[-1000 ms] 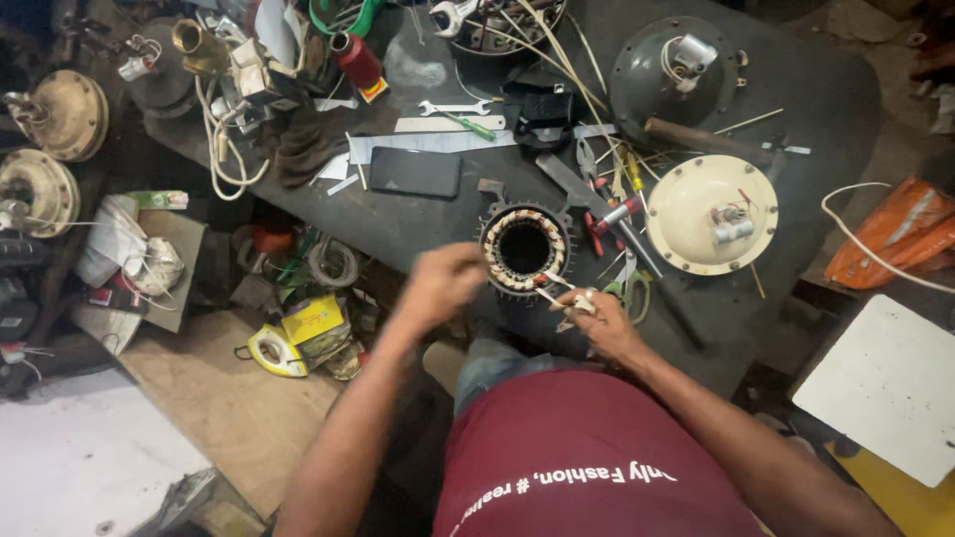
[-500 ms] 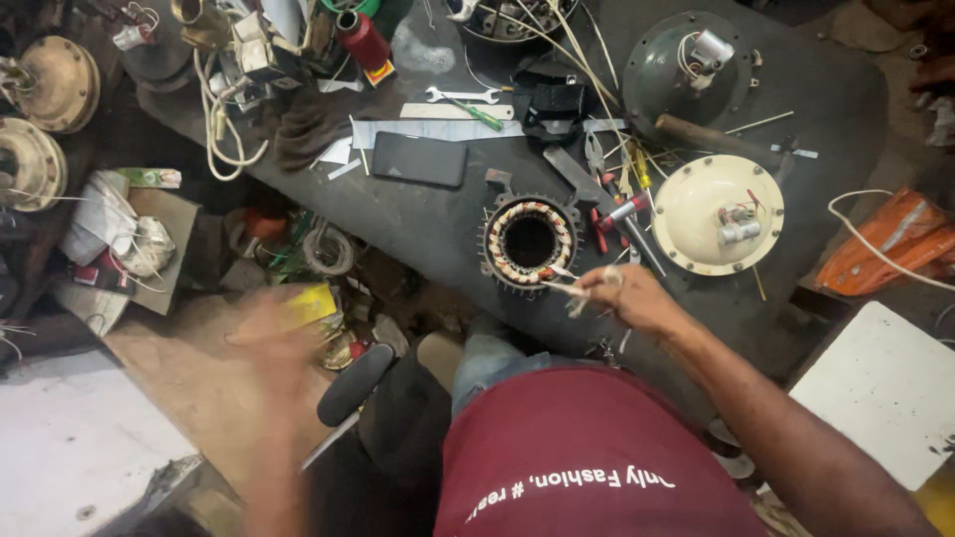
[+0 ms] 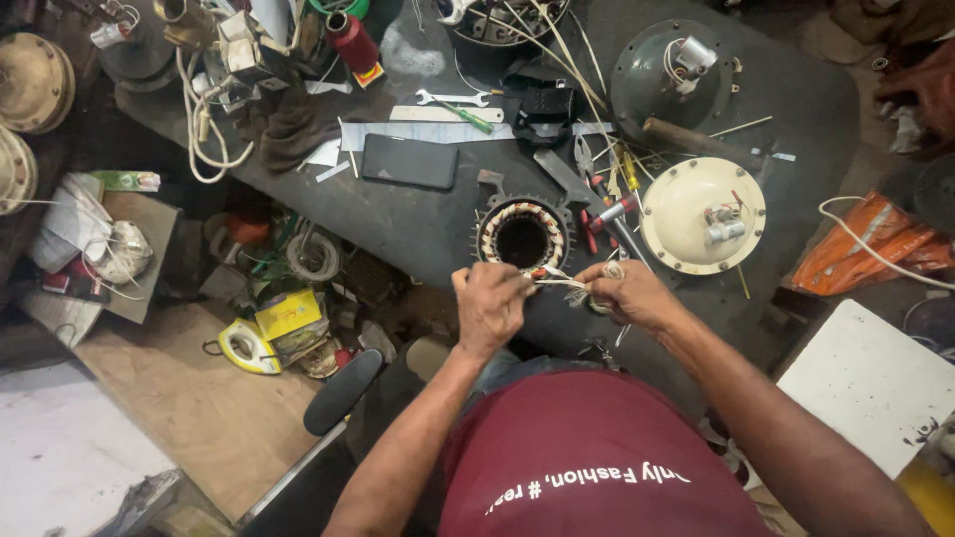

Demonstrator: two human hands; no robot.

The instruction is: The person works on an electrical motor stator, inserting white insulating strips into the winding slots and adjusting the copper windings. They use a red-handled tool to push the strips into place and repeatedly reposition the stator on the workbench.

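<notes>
Both hands, left hand [image 3: 489,303] and right hand [image 3: 629,294], pinch thin pale wire leads [image 3: 559,282] at six o'clock of the round copper-wound stator ring [image 3: 521,237] on the dark surface [image 3: 418,224].

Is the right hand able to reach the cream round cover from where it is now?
Probably yes: the right hand lies beside the cream round cover, nothing standing between, though its fingers pinch wires.

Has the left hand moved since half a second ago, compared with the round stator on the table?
Yes. The left hand was down over the floor, away from the stator; it has come up and right to the wires at the stator's near edge.
</notes>
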